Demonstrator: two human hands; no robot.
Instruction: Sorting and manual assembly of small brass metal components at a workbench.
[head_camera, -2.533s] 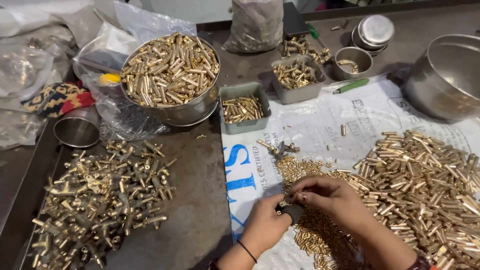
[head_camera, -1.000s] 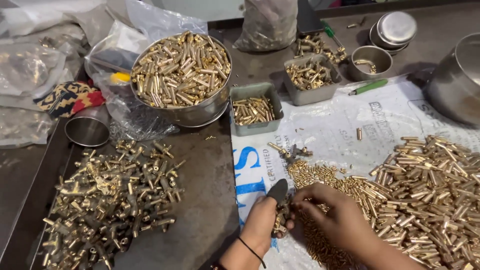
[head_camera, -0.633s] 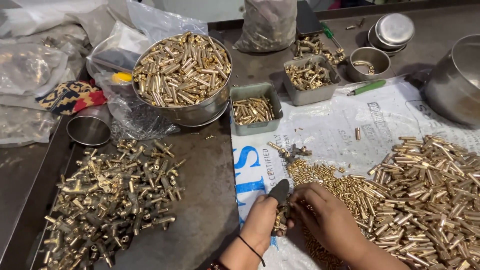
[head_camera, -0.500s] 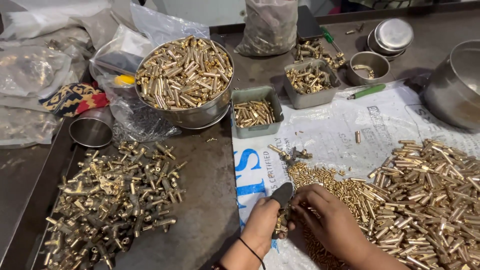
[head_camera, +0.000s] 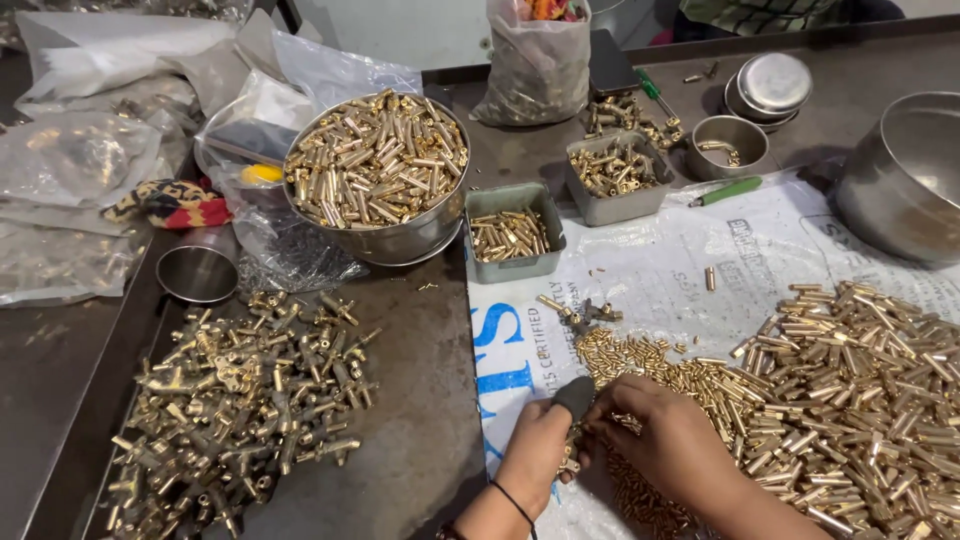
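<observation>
Right hand (head_camera: 672, 450) hides brass bits under fingers; steel pot (head_camera: 900, 180) right of it cut by frame edge.

Beside the steel bowl (head_camera: 385, 240) heaped with brass tubes, both hands, left hand (head_camera: 535, 455) and right hand (head_camera: 670, 450), meet over small brass pieces (head_camera: 640, 360) on the printed white sack (head_camera: 640, 270).

White printed sack (head_camera: 700, 270) flat under brass pile; clear plastic bag (head_camera: 535, 60) upright, rear; crumpled bags (head_camera: 80, 160) left, contents unclear.
</observation>
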